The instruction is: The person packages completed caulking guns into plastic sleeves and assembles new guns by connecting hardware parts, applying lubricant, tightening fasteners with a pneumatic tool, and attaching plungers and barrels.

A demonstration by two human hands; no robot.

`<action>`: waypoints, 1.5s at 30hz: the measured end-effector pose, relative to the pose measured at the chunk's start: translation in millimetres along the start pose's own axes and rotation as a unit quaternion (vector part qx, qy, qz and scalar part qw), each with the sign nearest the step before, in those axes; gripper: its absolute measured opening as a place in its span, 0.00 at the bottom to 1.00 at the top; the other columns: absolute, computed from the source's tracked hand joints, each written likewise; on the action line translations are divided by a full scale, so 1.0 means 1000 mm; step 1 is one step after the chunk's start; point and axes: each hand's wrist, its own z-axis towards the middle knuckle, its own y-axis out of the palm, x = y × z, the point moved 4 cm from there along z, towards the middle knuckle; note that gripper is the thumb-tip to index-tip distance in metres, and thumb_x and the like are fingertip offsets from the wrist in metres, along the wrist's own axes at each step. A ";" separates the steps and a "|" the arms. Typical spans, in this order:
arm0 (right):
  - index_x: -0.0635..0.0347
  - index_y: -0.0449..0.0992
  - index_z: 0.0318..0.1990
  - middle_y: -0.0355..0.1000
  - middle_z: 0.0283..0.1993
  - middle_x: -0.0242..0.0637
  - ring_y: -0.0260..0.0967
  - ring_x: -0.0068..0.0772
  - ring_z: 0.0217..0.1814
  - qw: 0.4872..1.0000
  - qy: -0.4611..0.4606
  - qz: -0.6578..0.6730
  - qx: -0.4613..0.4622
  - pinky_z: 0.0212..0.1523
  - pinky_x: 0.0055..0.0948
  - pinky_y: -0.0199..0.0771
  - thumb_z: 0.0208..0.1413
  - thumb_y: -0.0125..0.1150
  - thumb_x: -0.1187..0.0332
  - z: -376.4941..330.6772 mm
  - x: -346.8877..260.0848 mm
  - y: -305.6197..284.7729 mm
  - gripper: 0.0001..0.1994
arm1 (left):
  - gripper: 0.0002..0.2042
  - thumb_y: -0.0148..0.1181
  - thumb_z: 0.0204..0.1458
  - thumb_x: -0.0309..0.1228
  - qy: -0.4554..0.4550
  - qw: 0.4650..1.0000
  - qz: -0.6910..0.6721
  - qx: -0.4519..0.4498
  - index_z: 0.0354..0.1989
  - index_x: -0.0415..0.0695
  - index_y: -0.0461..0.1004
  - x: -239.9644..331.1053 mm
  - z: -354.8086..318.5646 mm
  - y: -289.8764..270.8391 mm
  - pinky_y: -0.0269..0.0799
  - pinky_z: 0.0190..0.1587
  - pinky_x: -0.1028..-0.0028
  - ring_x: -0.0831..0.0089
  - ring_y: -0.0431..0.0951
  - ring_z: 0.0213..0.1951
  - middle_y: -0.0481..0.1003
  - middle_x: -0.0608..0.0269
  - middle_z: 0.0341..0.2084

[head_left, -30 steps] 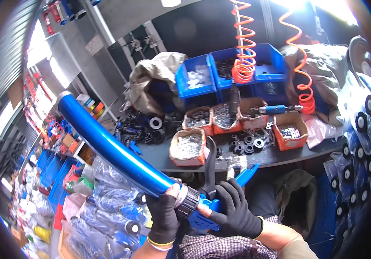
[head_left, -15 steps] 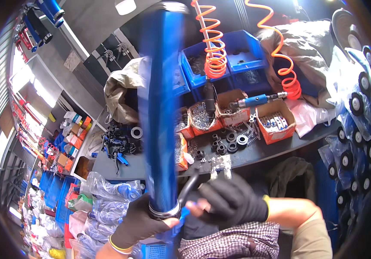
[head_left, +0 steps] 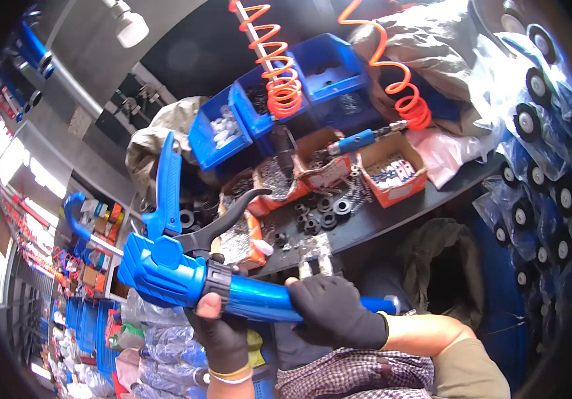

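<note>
A blue caulking gun [head_left: 259, 297] lies across in front of me, its long barrel running to the right. Its blue grip [head_left: 168, 183] and black curved trigger [head_left: 222, 226] point up and away from me. Out of the back of the housing runs a metal rod with a blue hook [head_left: 73, 206]. My left hand [head_left: 222, 332], in a dark glove with bare thumb tip, closes round the barrel beside the black collar [head_left: 216, 279]. Farther right, my gloved right hand [head_left: 336, 309] is wrapped over the barrel. A pale ring [head_left: 392, 305] shows at the barrel's far right end.
On the dark bench [head_left: 392, 216] stand orange cartons [head_left: 395, 183] of small parts and blue bins [head_left: 216, 143]. Loose black rings [head_left: 326, 216] lie nearby. A blue air tool [head_left: 356, 141] hangs from an orange coiled hose. Bagged blue parts [head_left: 173, 346] are piled at left, wheels [head_left: 529, 123] at right.
The caulking gun has swung from upright to lying across, with its grip end now at left. My right hand has moved onto the barrel. The view has shifted to the right.
</note>
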 end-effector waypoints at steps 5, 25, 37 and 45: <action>0.63 0.52 0.66 0.66 0.53 0.40 0.64 0.32 0.53 0.466 0.121 0.815 -0.322 0.51 0.30 0.66 0.32 0.73 0.59 -0.032 0.008 0.050 0.50 | 0.37 0.71 0.41 0.46 -0.122 0.741 -0.531 -0.394 0.57 0.41 0.63 -0.063 0.049 0.006 0.68 0.51 0.64 0.66 0.72 0.40 0.71 0.58 0.42; 0.59 0.77 0.39 0.75 0.37 0.47 0.74 0.47 0.40 0.696 0.653 -0.250 0.164 0.44 0.42 0.73 0.49 0.62 0.55 -0.376 0.362 0.020 0.17 | 0.38 0.69 0.44 0.39 -0.235 0.886 -0.277 -0.289 0.59 0.33 0.55 -0.135 0.089 0.061 0.70 0.51 0.67 0.63 0.69 0.43 0.65 0.50 0.43; 0.60 0.61 0.53 0.69 0.44 0.41 0.70 0.33 0.42 0.781 0.573 0.096 0.229 0.47 0.33 0.70 0.36 0.72 0.66 -0.305 0.283 -0.016 0.34 | 0.28 0.61 0.50 0.43 -0.142 0.966 -0.182 -0.114 0.51 0.34 0.64 -0.107 0.125 -0.021 0.72 0.48 0.69 0.65 0.74 0.41 0.72 0.52 0.42; 0.59 0.61 0.58 0.64 0.53 0.45 0.68 0.38 0.53 0.911 0.146 0.350 0.160 0.49 0.34 0.72 0.37 0.76 0.72 -0.159 0.118 -0.095 0.38 | 0.20 0.50 0.54 0.51 -0.081 0.994 -0.077 -0.014 0.36 0.44 0.73 -0.112 0.129 -0.019 0.71 0.41 0.71 0.69 0.74 0.33 0.75 0.59 0.29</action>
